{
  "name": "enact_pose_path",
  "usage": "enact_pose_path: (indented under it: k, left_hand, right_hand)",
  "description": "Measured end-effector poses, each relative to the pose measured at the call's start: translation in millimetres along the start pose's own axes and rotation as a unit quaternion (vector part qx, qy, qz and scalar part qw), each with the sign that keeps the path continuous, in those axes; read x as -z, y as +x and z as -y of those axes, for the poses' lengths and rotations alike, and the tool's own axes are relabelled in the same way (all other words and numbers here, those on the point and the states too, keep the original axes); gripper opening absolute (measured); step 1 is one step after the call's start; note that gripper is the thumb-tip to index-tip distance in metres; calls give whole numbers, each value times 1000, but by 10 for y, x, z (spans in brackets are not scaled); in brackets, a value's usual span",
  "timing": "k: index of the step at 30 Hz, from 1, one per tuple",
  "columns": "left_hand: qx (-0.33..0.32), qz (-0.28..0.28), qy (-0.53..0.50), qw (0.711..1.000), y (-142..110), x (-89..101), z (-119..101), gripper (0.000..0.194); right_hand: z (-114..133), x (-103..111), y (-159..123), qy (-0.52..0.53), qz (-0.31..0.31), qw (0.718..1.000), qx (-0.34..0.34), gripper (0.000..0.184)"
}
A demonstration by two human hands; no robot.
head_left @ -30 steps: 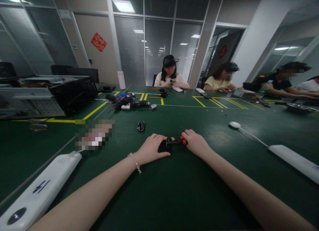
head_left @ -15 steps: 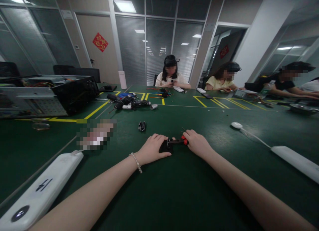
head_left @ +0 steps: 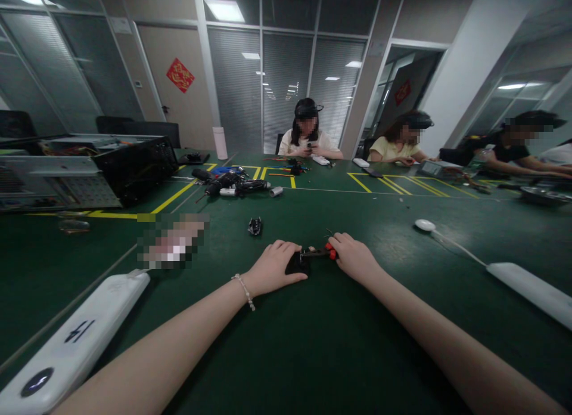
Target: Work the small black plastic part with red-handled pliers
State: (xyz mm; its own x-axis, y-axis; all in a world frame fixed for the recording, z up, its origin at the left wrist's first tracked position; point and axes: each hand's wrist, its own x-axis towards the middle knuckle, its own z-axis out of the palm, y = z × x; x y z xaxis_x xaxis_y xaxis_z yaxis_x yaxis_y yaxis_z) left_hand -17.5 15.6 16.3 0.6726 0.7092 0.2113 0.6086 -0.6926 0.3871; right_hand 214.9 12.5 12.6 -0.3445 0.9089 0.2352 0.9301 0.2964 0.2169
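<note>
My left hand (head_left: 273, 266) is closed round a small black part (head_left: 298, 266), thumb at the near side and fingers at the far side, on the green tabletop. Red-handled pliers (head_left: 319, 253) are gripped in my right hand (head_left: 355, 255), which covers most of the handles. Their dark jaws point left and reach the black part; whether they bite on it I cannot tell. A small light-coloured bit (head_left: 311, 248) shows beside the jaws. Beyond my left hand lies a small black-and-silver piece (head_left: 254, 226), touched by neither hand.
A white power bank (head_left: 107, 319) lies left, another white device (head_left: 527, 287) right, its cable running to a white round piece (head_left: 424, 225). Tools and cables (head_left: 235, 182) are piled beyond. An opened computer case (head_left: 58, 176) stands far left. Several people sit across the table (head_left: 313, 355).
The view has shifted very slightly, moving everything a little to the right in the picture. Both hands keep their hold on the black part and the pliers, with no clear movement.
</note>
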Motion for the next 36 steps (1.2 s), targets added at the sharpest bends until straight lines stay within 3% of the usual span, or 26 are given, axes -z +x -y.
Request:
enact_pose_path:
  k: [36]
  left_hand:
    - [-2,-1,10,1000,3,-18,4,56]
  right_hand:
    - [-26,15,1,3,7,1000,23,38]
